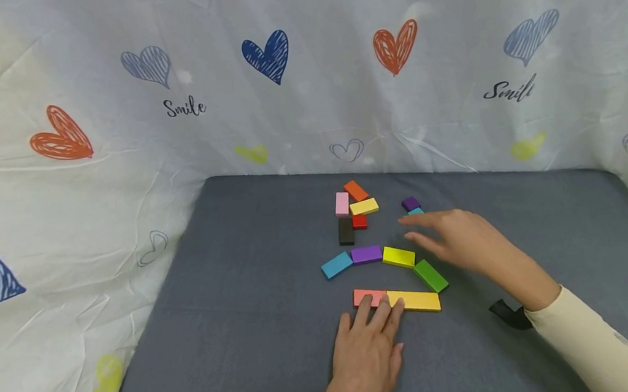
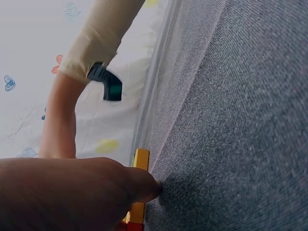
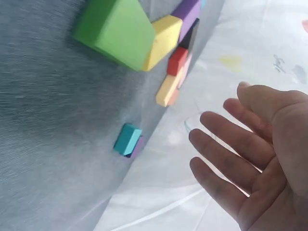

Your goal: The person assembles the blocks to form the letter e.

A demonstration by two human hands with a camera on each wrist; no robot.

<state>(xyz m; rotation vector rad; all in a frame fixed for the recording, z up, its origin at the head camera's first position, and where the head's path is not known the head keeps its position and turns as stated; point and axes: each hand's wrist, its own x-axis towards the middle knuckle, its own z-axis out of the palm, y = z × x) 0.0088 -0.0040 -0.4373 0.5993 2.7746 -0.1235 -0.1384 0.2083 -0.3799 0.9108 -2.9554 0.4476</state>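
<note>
My left hand (image 1: pixel 367 358) lies with its fingertips on a salmon-pink block (image 1: pixel 367 297) and the near end of a longer yellow-orange block (image 1: pixel 417 300), which sit end to end. Above the table hovers my right hand (image 1: pixel 458 240), its fingers extended and holding nothing, as the right wrist view (image 3: pixel 255 144) also shows. Close to its fingertips are a small teal block (image 3: pixel 128 138) and a dark purple block (image 1: pixel 411 203). An arc of blue (image 1: pixel 337 265), purple (image 1: pixel 366 254), yellow (image 1: pixel 399 257) and green (image 1: pixel 431 276) blocks lies between the hands.
Farther back sit a black block (image 1: pixel 346 231), a red block (image 1: pixel 359 222), a pink block (image 1: pixel 342 203), a pale yellow block (image 1: pixel 364 207) and an orange block (image 1: pixel 355 191). A white sheet with printed hearts (image 1: pixel 308 116) hangs behind the grey table (image 1: pixel 233 301).
</note>
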